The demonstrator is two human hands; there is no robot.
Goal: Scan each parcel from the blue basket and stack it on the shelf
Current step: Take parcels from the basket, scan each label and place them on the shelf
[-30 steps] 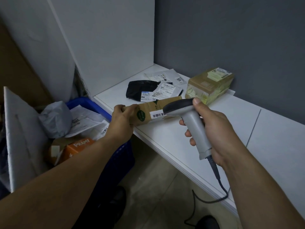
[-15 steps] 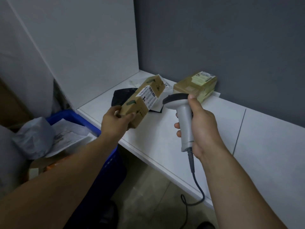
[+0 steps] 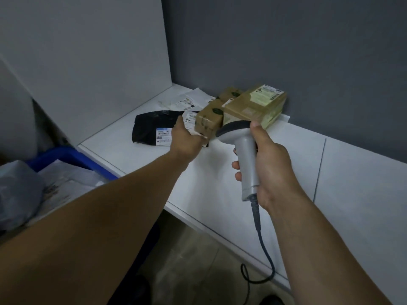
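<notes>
My left hand [image 3: 187,137] reaches over the white shelf [image 3: 211,186] and holds the near end of a long brown box [image 3: 208,118]; its fingers are hidden behind the box. The box lies against a larger tan box with a label [image 3: 257,104] at the back wall. A little nearer, my right hand [image 3: 267,166] grips the grey barcode scanner [image 3: 246,159], whose dark head is close to the long box. The blue basket [image 3: 72,156] stands at the lower left with a grey bag [image 3: 17,190] and white mailers [image 3: 68,183] in it.
A black bag parcel with a white label [image 3: 149,126] and a flat white mailer [image 3: 187,102] lie on the shelf's left part. A white side panel [image 3: 88,62] closes the shelf on the left, a grey wall behind. The scanner cable [image 3: 262,249] hangs to the floor.
My left hand has carried the long brown box away from the scanner to the back of the shelf, beside the larger box. My right hand with the scanner has stayed roughly in place.
</notes>
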